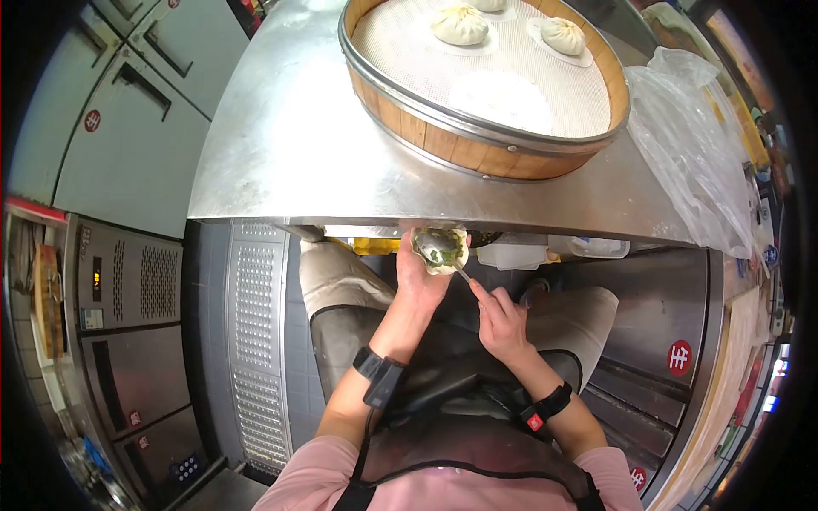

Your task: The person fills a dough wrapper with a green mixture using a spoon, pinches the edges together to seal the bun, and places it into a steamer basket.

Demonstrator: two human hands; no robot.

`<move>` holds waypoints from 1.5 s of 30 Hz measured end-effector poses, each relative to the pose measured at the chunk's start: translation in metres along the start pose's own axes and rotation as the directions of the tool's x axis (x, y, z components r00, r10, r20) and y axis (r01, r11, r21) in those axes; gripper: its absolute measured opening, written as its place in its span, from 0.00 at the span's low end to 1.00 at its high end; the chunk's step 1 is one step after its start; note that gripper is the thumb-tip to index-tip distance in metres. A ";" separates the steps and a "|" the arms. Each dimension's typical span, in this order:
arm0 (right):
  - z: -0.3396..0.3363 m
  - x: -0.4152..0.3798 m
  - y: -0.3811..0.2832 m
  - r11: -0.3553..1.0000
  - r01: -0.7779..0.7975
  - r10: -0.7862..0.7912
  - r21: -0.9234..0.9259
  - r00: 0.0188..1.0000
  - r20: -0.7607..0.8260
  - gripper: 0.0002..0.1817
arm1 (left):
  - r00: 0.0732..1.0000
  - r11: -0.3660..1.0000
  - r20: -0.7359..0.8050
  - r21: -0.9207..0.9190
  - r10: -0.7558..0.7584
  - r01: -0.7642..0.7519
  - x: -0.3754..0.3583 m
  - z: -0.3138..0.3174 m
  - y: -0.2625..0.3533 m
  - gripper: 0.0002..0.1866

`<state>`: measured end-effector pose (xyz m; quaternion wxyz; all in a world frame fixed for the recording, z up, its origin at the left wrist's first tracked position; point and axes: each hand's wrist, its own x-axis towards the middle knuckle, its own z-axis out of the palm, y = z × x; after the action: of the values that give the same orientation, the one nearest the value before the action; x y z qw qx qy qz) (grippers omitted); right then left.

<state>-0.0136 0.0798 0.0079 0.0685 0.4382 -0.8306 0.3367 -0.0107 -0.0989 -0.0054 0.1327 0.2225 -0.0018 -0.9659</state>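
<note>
My left hand [419,277] cups a round dough wrapper [446,270] with green filling in it, just below the metal table's front edge. In my right hand [501,322] is the handle of a metal spoon [463,274], whose bowl lies over the filling. Beyond them on the table, a round wooden steamer [443,145] with a white mesh liner holds several pleated buns, among them one bun [460,25] near its middle and another bun [563,37] at the right, each on a paper round.
The steel table [281,162] spans the space ahead of me. Clear plastic bags [690,136] hang over its right side. Under the edge are plastic containers [511,255]. Steel cabinets [128,128] stand at the left, with another steel unit [648,315] at the right.
</note>
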 end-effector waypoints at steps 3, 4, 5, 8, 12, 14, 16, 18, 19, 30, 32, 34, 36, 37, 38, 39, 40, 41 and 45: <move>0.001 0.002 -0.001 1.000 0.008 -0.008 0.008 0.999 -0.033 0.24 | 0.999 0.999 -0.008 -0.036 0.033 -0.033 -0.003 0.004 0.002 0.19; 0.000 0.002 -0.002 1.000 -0.006 0.007 0.017 0.999 -0.049 0.24 | 1.000 0.999 -0.008 -0.036 0.029 -0.029 -0.004 0.005 0.002 0.19; 0.002 0.001 -0.003 1.000 -0.009 0.009 0.014 0.999 -0.050 0.24 | 1.000 0.997 -0.030 -0.078 0.009 -0.011 -0.004 0.005 0.001 0.19; 0.006 -0.001 -0.004 0.999 -0.026 0.027 0.030 0.999 -0.034 0.24 | 0.999 0.990 -0.043 -0.139 -0.021 0.015 -0.005 0.008 0.001 0.20; 0.007 0.000 -0.004 0.995 -0.076 0.079 0.060 0.995 -0.058 0.25 | 0.998 0.988 -0.048 -0.150 -0.040 0.032 -0.001 0.002 0.002 0.20; 0.008 0.000 -0.005 0.994 -0.097 0.099 0.057 0.994 -0.047 0.25 | 0.999 0.990 -0.039 -0.135 -0.038 0.032 -0.003 0.003 0.002 0.20; 0.007 0.002 -0.008 0.991 -0.112 0.115 0.073 0.992 -0.045 0.24 | 0.999 0.992 -0.028 -0.121 -0.026 0.023 -0.002 0.001 0.002 0.20; 0.006 0.002 -0.009 0.965 -0.179 0.188 0.190 0.982 -0.034 0.22 | 0.999 0.997 0.052 -0.074 0.000 0.003 0.000 -0.007 0.003 0.20; 0.005 0.002 -0.010 0.922 -0.243 0.260 0.300 0.966 -0.018 0.20 | 0.999 0.997 0.048 -0.075 0.004 0.000 0.001 -0.007 0.004 0.20; -0.009 0.022 0.005 0.862 -0.293 0.313 0.415 0.950 0.020 0.16 | 0.999 0.999 -0.037 0.029 -0.021 0.022 0.012 -0.022 0.008 0.22; -0.017 0.027 0.009 0.992 -0.067 0.059 0.105 0.996 0.070 0.19 | 0.999 0.999 -0.031 0.030 -0.020 0.021 0.009 -0.017 0.009 0.22; -0.019 0.022 0.018 0.999 0.024 -0.021 -0.029 0.994 0.110 0.24 | 1.000 0.999 -0.025 0.031 -0.014 0.014 0.006 -0.012 0.011 0.22; -0.020 0.021 0.024 0.980 0.124 -0.098 -0.156 0.982 0.162 0.28 | 0.996 0.998 -0.083 0.052 -0.016 0.020 0.004 -0.009 0.013 0.22; -0.021 0.021 0.025 0.977 0.149 -0.126 -0.152 0.981 0.148 0.29 | 0.996 0.999 -0.085 0.051 -0.015 0.019 0.004 -0.008 0.014 0.22; -0.022 0.020 0.025 0.974 0.171 -0.152 -0.148 0.980 0.133 0.29 | 0.997 0.999 -0.082 0.048 -0.015 0.019 0.003 -0.007 0.015 0.22; -0.022 0.020 0.026 0.975 0.167 -0.148 -0.149 0.980 0.134 0.29 | 0.997 0.999 -0.079 0.046 -0.017 0.020 0.002 -0.007 0.015 0.22; -0.021 0.022 0.029 0.970 0.202 -0.182 -0.139 0.973 0.143 0.28 | 0.996 0.999 -0.081 0.046 -0.020 0.023 0.002 -0.008 0.016 0.22; -0.020 0.023 0.031 0.963 0.237 -0.217 -0.128 0.965 0.150 0.28 | 0.997 0.998 -0.075 0.055 -0.031 0.035 0.002 -0.009 0.016 0.22; -0.018 0.023 0.044 0.978 0.185 -0.174 -0.093 0.978 0.119 0.26 | 0.994 0.997 -0.085 0.041 -0.063 0.066 0.008 -0.022 0.019 0.22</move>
<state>-0.0650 0.0922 0.0096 0.0754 0.5252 -0.8065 0.2610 -0.0028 -0.1176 -0.0276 0.0964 0.2655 -0.0103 -0.9592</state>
